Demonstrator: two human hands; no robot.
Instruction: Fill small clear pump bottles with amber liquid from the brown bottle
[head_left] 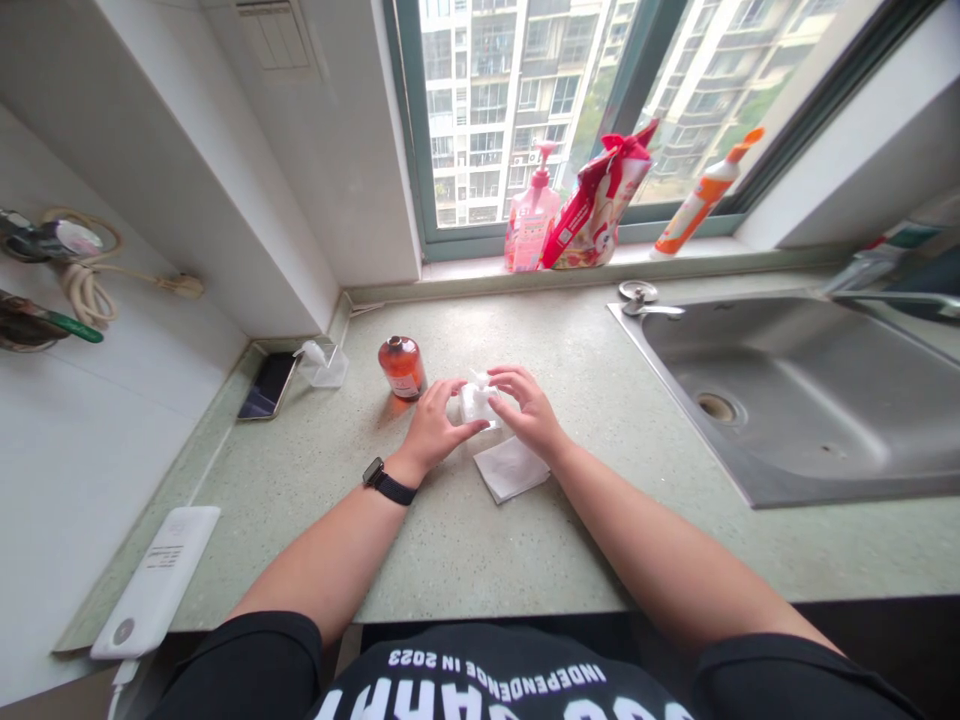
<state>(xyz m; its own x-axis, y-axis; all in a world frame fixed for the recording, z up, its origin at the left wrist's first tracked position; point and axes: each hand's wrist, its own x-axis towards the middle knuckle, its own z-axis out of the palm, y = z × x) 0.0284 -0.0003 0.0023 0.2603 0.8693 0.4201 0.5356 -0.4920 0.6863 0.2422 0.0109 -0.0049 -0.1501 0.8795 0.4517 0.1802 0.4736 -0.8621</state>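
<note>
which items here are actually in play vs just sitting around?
In play:
- left hand and right hand, both on the small clear pump bottle
- white tissue beside the hands
- orange bottle, close by

Lying about:
- phone
- second clear pump bottle
- power bank
- sink
- pink dispenser, red bag, orange tube on the sill

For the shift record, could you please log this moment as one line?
left hand: holds pump bottle | right hand: on pump | beside: orange bottle, tissue
</note>
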